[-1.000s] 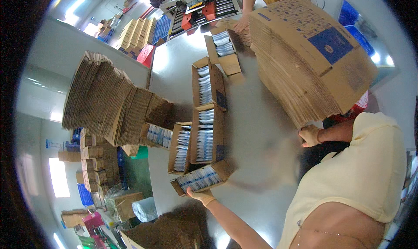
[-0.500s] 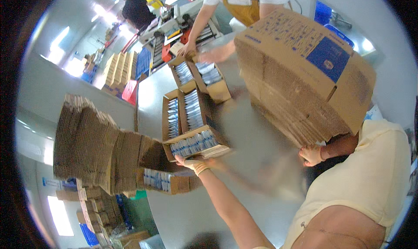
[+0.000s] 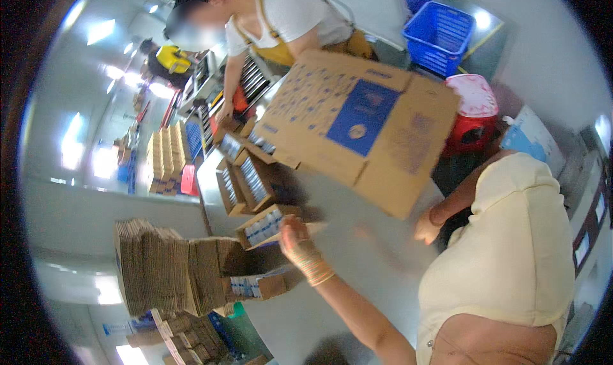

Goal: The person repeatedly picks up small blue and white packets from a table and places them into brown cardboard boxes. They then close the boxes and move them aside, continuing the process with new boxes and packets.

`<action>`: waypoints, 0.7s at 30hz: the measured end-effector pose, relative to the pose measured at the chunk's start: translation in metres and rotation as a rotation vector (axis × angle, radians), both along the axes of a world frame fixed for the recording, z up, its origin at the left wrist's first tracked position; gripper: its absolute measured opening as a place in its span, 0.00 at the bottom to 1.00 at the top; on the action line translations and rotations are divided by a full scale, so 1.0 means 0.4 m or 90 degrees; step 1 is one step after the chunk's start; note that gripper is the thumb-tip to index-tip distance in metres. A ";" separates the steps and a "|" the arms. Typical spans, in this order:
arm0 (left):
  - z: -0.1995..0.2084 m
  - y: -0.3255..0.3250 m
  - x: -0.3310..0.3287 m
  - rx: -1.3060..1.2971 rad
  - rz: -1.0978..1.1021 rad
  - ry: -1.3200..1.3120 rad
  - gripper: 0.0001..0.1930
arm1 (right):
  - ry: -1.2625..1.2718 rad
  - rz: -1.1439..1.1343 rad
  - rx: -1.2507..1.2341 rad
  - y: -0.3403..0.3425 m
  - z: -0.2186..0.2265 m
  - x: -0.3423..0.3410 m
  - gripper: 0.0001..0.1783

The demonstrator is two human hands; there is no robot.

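Note:
My left hand (image 3: pixel 298 243), with a striped band at its wrist, is raised at the right end of a small open cardboard box (image 3: pixel 274 242) of white and blue packets. Its fingers look stretched upward, though blurred; whether they touch the box is unclear. Under the near corner of a large printed flattened carton (image 3: pixel 300 103) is my right hand (image 3: pixel 426 229). Blur hides the shape of its fingers and anything in them. Behind the small box stand further open boxes (image 3: pixel 255 185) filled with upright packets.
Stacked flat cardboard (image 3: pixel 153 269) rises at the left, beside another packet box (image 3: pixel 255 287). A co-worker's hand (image 3: pixel 225 111) is at the far boxes, near a roller conveyor (image 3: pixel 255 77). Beyond the large carton are a blue basket (image 3: pixel 439 36) and a red stool (image 3: pixel 472 113).
The view has swung right. My left hand has come off the front of the small box to its right end. My right hand stays near the carton, now blurred. The co-worker leans in further.

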State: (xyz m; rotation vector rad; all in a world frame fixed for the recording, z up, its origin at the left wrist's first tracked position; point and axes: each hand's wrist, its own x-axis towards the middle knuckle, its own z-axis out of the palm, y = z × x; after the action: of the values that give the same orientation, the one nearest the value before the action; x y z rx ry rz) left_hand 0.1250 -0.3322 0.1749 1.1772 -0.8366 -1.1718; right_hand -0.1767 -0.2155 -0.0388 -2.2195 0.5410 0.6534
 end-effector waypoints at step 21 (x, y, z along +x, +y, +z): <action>0.385 0.116 -0.567 0.182 0.136 -0.728 0.35 | -0.147 -0.640 -0.649 -0.197 0.883 -0.314 0.35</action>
State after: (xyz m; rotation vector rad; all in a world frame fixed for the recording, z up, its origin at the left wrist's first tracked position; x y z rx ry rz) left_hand -0.1017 -0.2858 0.3289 2.1638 -1.3402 -0.3540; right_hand -0.3025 -0.2942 0.3145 -2.3418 1.9783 -0.5306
